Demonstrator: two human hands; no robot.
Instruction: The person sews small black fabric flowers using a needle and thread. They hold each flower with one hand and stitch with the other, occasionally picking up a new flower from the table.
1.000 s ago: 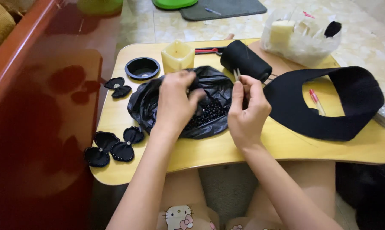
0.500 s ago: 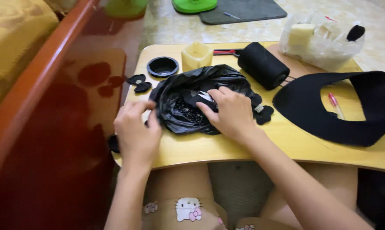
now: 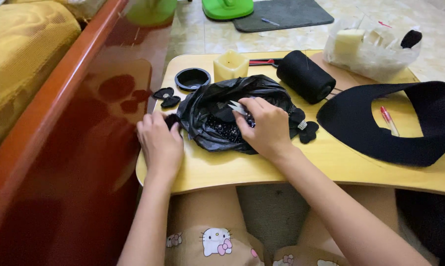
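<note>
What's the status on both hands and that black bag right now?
Left hand flat on small black pieces at the table's left edge. Right hand inside the open black plastic bag, on beads. Black thread spool behind, apart.

Both arms bare, no sleeves, no rings or watch seen on left hand (image 3: 159,143) or right hand (image 3: 265,129). Tan shorts with cartoon-cat print below the forearms.

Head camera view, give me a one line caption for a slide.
Right hand reaches into a black plastic bag on a small wooden table while the left hand touches a black fabric piece.
</note>
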